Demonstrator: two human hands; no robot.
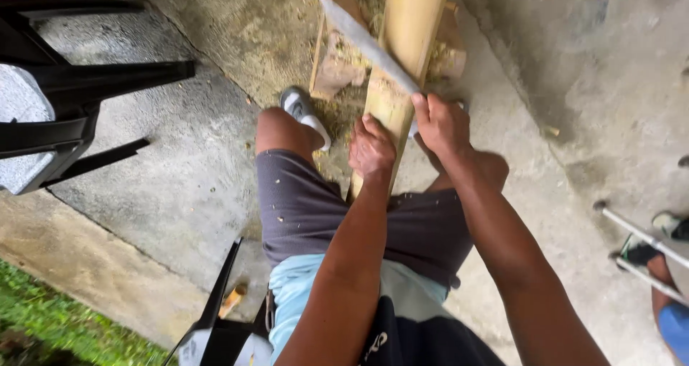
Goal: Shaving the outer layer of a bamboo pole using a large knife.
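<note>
Head view: right hand [441,125] grips a long blade [366,41] angled across a bamboo pole [405,29]; left hand [372,149] clasps the pole just below, where a slip could cut it.

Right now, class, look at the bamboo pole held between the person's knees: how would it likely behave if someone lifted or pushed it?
The bamboo pole looks thick and straight, so it is probably stiff. Being round, it would likely roll if laid loose on the concrete floor. Its smooth skin may be slippery; the left hand steadies it while the right hand holds a long blade against it.
</note>
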